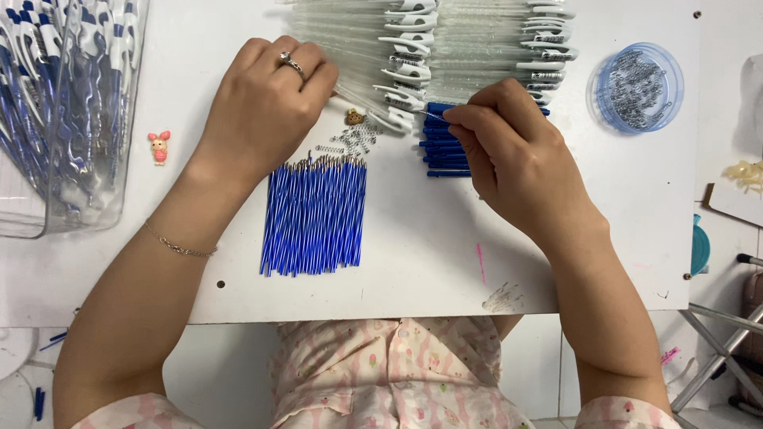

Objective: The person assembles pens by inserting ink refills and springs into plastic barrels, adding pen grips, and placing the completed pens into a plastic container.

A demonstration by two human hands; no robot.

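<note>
Right hand (pixel 517 163) pinches thin refill tip over blue caps (pixel 445 147) — left hand (pixel 266 103) grips clear pen barrel (pixel 373 107).

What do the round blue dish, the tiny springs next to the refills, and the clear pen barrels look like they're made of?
The round blue dish looks like translucent plastic: light passes through its tinted rim. The tiny loose springs look like bare metal wire, grey and glinting. The clear pen barrels appear to be glossy see-through plastic, since the white board shows through them. The left hand rests on those barrels.
</note>
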